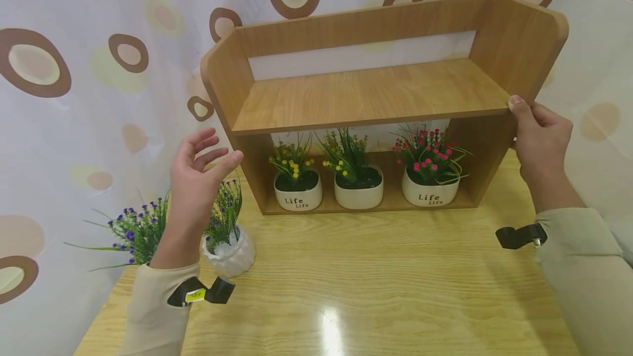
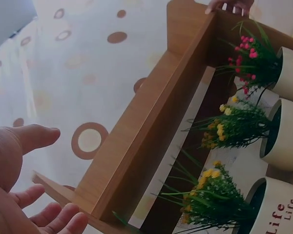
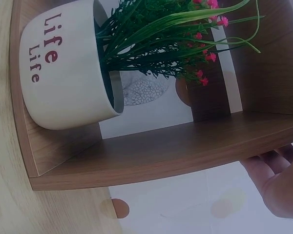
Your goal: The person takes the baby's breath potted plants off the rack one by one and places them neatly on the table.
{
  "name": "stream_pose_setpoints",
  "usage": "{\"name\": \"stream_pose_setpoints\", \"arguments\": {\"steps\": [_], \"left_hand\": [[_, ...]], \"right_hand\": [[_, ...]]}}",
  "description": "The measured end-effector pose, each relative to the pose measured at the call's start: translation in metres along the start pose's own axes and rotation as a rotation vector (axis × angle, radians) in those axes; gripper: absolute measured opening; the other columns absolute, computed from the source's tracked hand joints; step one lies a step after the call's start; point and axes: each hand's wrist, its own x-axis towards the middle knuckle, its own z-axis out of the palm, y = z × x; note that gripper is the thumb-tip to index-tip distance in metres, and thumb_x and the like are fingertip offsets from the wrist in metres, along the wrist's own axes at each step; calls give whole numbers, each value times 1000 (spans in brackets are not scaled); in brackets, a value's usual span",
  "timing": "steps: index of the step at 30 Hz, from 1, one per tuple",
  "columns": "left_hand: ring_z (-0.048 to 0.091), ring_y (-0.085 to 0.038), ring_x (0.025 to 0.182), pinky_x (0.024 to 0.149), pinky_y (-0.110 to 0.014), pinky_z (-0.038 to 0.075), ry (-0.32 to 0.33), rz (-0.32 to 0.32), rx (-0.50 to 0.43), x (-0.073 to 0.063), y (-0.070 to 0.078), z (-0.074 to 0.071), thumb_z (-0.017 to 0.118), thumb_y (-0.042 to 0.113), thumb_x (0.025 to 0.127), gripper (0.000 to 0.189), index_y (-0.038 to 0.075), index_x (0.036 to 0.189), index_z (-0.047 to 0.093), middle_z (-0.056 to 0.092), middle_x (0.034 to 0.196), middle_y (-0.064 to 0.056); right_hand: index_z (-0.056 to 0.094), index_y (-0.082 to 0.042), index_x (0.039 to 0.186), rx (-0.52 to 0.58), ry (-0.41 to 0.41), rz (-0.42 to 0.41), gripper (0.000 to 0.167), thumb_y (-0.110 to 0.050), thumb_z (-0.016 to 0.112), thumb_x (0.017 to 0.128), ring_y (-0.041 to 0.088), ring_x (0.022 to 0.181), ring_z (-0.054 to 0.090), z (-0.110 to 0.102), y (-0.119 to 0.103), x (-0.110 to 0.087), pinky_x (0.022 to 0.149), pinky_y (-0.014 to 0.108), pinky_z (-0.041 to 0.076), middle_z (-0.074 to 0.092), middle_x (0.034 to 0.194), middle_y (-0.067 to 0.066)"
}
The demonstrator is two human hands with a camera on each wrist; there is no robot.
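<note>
Shelf of light brown wood (image 1: pixel 371 95), two-tiered and with rounded upper corners, is stood on a pale yellow wood-grained desk (image 1: pixel 371 295) between the two hands. Its right side panel is gripped by the right hand (image 1: pixel 544 139): the thumb is laid at the front edge, level with the middle board, and the fingers are set against the outer face. By the left hand (image 1: pixel 198 169) nothing is held; its fingers are loosely bent and parted, with the thumb pointed toward the left side panel, and in the left wrist view it is seen just beside the wood, apart from it.

On the lower board, between the hands and below their level, three rounded cream-white pots are lined up. Yellow flowers with green leaves are held in the left pot (image 1: pixel 298 198) and the middle pot (image 1: pixel 359 192), nearer the left hand; pink-red flowers with long green blades are held in the right pot (image 1: pixel 430 194), nearer the right hand. "Life" is printed in dark letters on the two outer ones.

Below the left hand, beside its wrist, a white ribbed pot (image 1: pixel 237 259) is placed, and purple flowers (image 1: pixel 129 235) are seen beyond the forearm, by which they are partly hidden.
</note>
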Motion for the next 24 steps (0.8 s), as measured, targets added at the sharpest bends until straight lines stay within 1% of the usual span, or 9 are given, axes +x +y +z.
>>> {"name": "stream_pose_setpoints", "arguments": {"steps": [2, 4, 9, 11, 16, 20, 24], "left_hand": [[51, -22, 126, 102, -39, 46, 16, -12, 10, 8, 2, -1, 79, 27, 89, 65, 20, 144, 47, 44, 140, -4], [52, -23, 124, 100, -39, 47, 45, -16, 8, 16, 3, -1, 79, 27, 88, 64, 20, 144, 48, 45, 140, -5], [53, -21, 119, 93, -34, 51, 121, -21, 40, 36, 7, 0, 81, 28, 87, 64, 21, 142, 50, 48, 136, -4], [51, -20, 118, 93, -34, 50, 135, -20, 49, 44, 8, 1, 81, 29, 86, 65, 21, 142, 49, 49, 136, -4], [49, -22, 122, 100, -38, 47, 125, -29, 33, 64, 10, 7, 82, 27, 85, 71, 20, 145, 46, 47, 138, -8], [49, -26, 128, 107, -40, 44, 101, -36, 40, 78, 7, 9, 82, 24, 86, 74, 21, 149, 44, 46, 142, -9], [48, -29, 131, 108, -41, 43, 83, -41, 61, 88, 1, 11, 82, 21, 86, 75, 22, 150, 43, 45, 145, -10]], "right_hand": [[80, -6, 98, 1, 0, -1, 23, -22, 84, 84, 10, 73, 67, 1, 1, 0, 54, 22, 56, 72, 83, -1], [80, -6, 99, 0, 1, 0, 23, -23, 84, 84, 10, 73, 66, 1, 1, 0, 54, 22, 56, 72, 82, -1], [81, -8, 102, -13, 3, 4, 25, -24, 84, 84, 9, 74, 67, 1, 2, -1, 54, 21, 56, 72, 83, -2], [81, -8, 101, -13, 6, 4, 24, -24, 84, 83, 9, 72, 67, 1, 3, -1, 53, 21, 55, 72, 81, -3], [81, -7, 95, 17, 16, 3, 20, -21, 85, 82, 8, 63, 65, 2, 3, -1, 49, 21, 54, 72, 73, -2], [81, -7, 95, 32, 0, 13, 18, -21, 84, 84, 9, 66, 67, 3, 4, -2, 52, 22, 55, 72, 75, -2], [81, -8, 95, 27, 1, 21, 18, -21, 83, 84, 8, 66, 67, 4, 6, -4, 52, 22, 56, 72, 75, -2]]}}
